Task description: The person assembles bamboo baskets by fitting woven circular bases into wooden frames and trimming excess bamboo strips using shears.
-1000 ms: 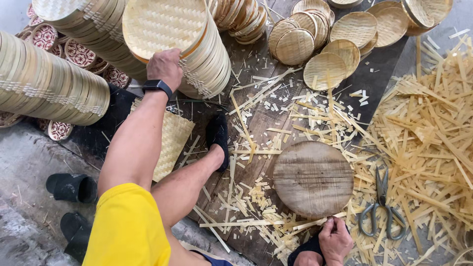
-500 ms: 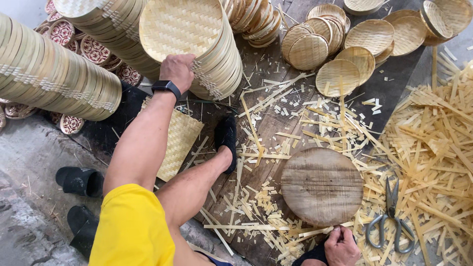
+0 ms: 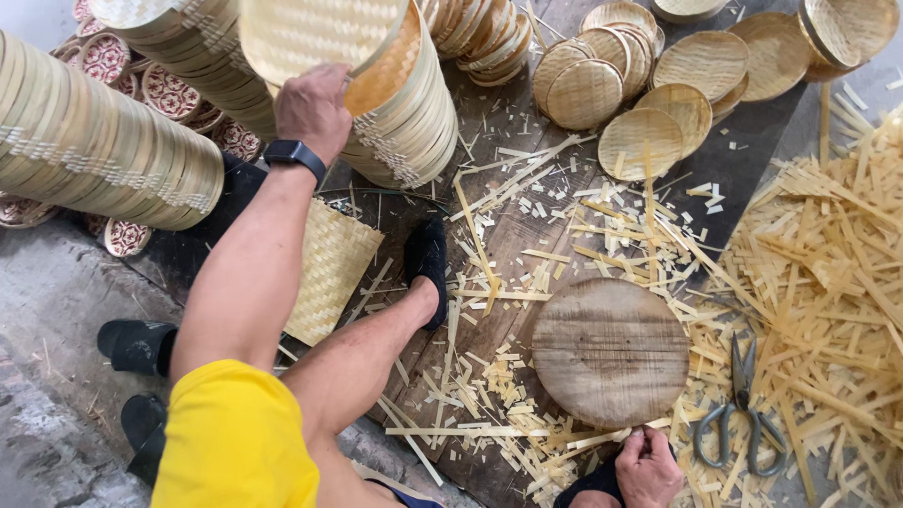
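The left hand (image 3: 313, 108) is gripping the rim of a round woven bamboo tray (image 3: 315, 38), tilting it atop the tray stack (image 3: 400, 113), up-left of the wooden disc (image 3: 609, 350). The right hand (image 3: 647, 466) is curled closed, touching the disc's near edge; the scissors (image 3: 743, 409) are lying just right.

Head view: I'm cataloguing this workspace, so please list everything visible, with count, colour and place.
Woven lid: one, pale straw, top, held by left hand.
Tray stacks: several, tan, upper left.
Loose woven discs: about ten, tan, upper right.
Woven mat: one, straw, left of centre.
Wooden block: one, round, brown, lower centre.
Scissors: one pair, grey, lower right.
Bamboo strips: many, yellow, right.
Sandals: two, black, lower left.
Left hand: grips lid, black watch.
Right hand: at block's near edge.
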